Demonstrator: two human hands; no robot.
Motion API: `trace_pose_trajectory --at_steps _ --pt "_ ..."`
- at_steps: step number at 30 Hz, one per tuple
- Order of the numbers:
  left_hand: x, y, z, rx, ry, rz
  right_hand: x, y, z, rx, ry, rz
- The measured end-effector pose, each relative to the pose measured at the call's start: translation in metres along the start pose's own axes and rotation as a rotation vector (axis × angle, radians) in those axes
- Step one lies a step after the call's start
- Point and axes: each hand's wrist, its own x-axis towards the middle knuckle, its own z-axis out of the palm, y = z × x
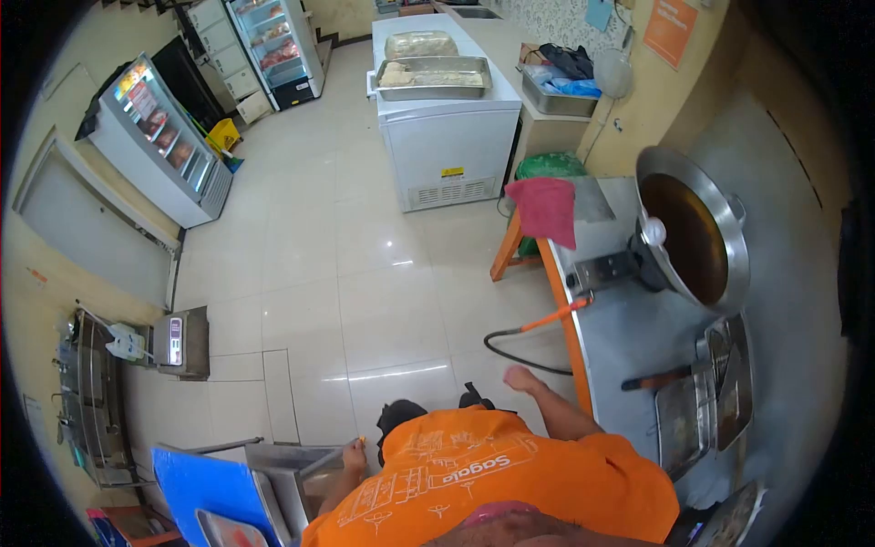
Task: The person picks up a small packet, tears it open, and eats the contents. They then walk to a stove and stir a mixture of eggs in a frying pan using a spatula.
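Note:
Low in the head view, my left hand (355,455) is beside the metal sink unit (290,483), its fingers closed round a small orange thing too small to name. My right hand (521,379) hangs over the tiled floor, left of the steel table (580,346); its fingers are too small and blurred to make out. The black hose (510,356) with an orange end runs just above it. On the table are a large wok of dark oil (688,239) with a round dial at its rim, a red cloth (547,208) and metal trays (684,419).
A white chest freezer (451,155) bears a tray of pale food (434,79). Glass-door fridges (164,137) line the left. A scale (181,343) stands near a rack (94,392). A blue board (214,497) is at lower left, a green bin (550,165) behind the table.

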Motion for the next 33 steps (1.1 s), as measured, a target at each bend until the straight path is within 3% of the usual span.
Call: trace_pose_trajectory --at_steps 1,2,4,7,9,13,14,16,19,21,22,26,28,30,32,33 --pt "0.026 0.016 0.002 -0.075 0.003 -0.005 0.035 -0.044 -0.082 0.463 0.062 0.258" --pt "0.064 0.016 0.016 -0.152 0.010 -0.008 0.078 -0.067 -0.144 0.428 0.032 0.226" --pt "0.114 0.031 0.030 -0.250 0.012 -0.025 0.164 -0.067 -0.193 0.441 0.216 0.208" --pt "0.197 0.092 0.025 -0.263 0.014 0.005 0.266 -0.067 -0.252 0.481 0.304 0.201" --pt "0.244 0.134 0.000 -0.160 -0.013 0.061 0.304 -0.074 -0.277 0.542 0.326 0.199" --pt "0.361 0.210 -0.051 -0.003 -0.076 0.077 0.344 -0.063 -0.266 0.655 0.264 0.352" --pt "0.394 0.231 -0.067 0.008 -0.086 0.145 0.347 -0.064 -0.262 0.656 0.227 0.437" --pt "0.461 0.282 -0.102 0.198 -0.040 0.310 0.347 -0.053 -0.248 0.628 0.233 0.420" --pt "0.533 0.389 -0.153 0.060 0.060 0.404 0.357 -0.046 -0.265 0.845 0.120 0.736" --pt "0.584 0.448 -0.172 0.003 0.101 0.487 0.377 -0.042 -0.303 1.011 0.092 0.822" --pt "0.606 0.473 -0.177 -0.037 0.110 0.530 0.394 -0.033 -0.328 1.092 0.080 0.866" --pt "0.643 0.571 -0.171 -0.135 0.118 0.429 0.496 0.051 -0.436 1.325 0.360 0.640" --pt "0.665 0.566 -0.143 -0.191 0.077 0.266 0.551 0.105 -0.515 1.115 0.593 0.368" --pt "0.648 0.585 -0.120 -0.073 0.110 0.286 0.600 0.148 -0.613 1.037 0.791 0.365" --pt "0.659 0.554 -0.085 -0.116 0.075 0.067 0.640 0.211 -0.689 0.928 0.917 0.355" --pt "0.636 0.576 -0.085 0.005 0.069 0.049 0.658 0.245 -0.718 0.788 0.957 0.384"
